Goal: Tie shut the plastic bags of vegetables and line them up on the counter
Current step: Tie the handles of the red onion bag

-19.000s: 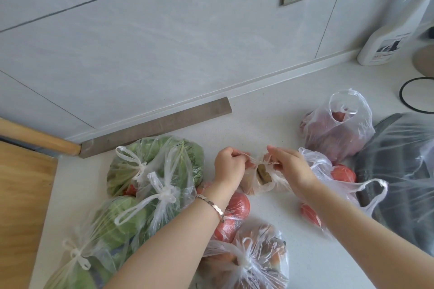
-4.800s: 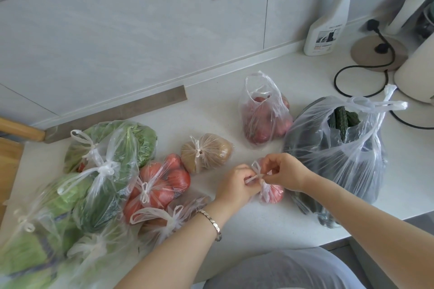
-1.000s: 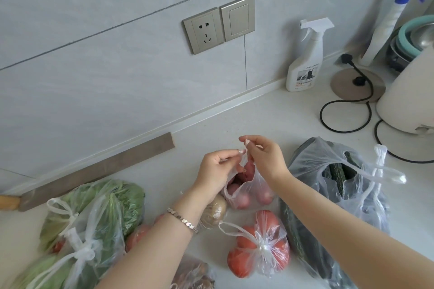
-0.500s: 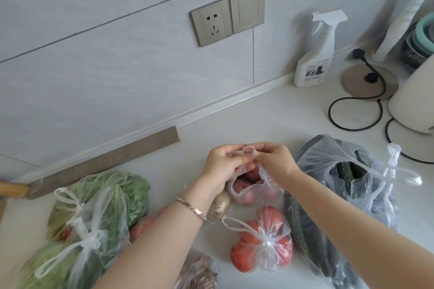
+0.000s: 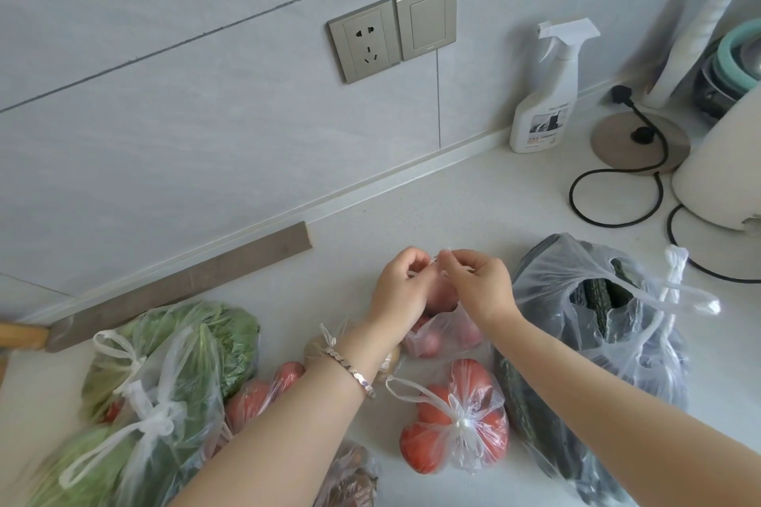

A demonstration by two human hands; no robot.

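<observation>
Counter point(image 5: 412, 210): white and wide. All the bags sit on it, near the front edge.
Cucumber bag point(image 5: 609, 362): the biggest bag, on the right, just beside the right arm. Its mouth gapes open and its loops flop loose, so it is not tied yet.
Green leaf bags point(image 5: 177, 362): a heap on the left. The ones in clear view have a white knot on top.
Tomato bag point(image 5: 453, 424): tied with a knot, at the front, between the two arms.
Small bag point(image 5: 447, 335): holds round pinkish-red things; I cannot tell what they are. It sits on the counter right under the hands, behind the tomato bag and just beside the cucumber bag.
Left hand point(image 5: 401, 288): fingers curled, pinching one loop of the small bag.
Right hand point(image 5: 479, 286): pinching the other loop. The two hands are close together, with their fingertips almost touching.
Bag loops point(image 5: 441, 257): thin white strips. They run up from the small bag and meet at the fingers, over the middle of the bag.
What the next move turns on: the bag is straight below, and both hands are equally near. I think the loops should cross, then pull out sideways, one to each side. Pulling up would just lift the bag.
</observation>
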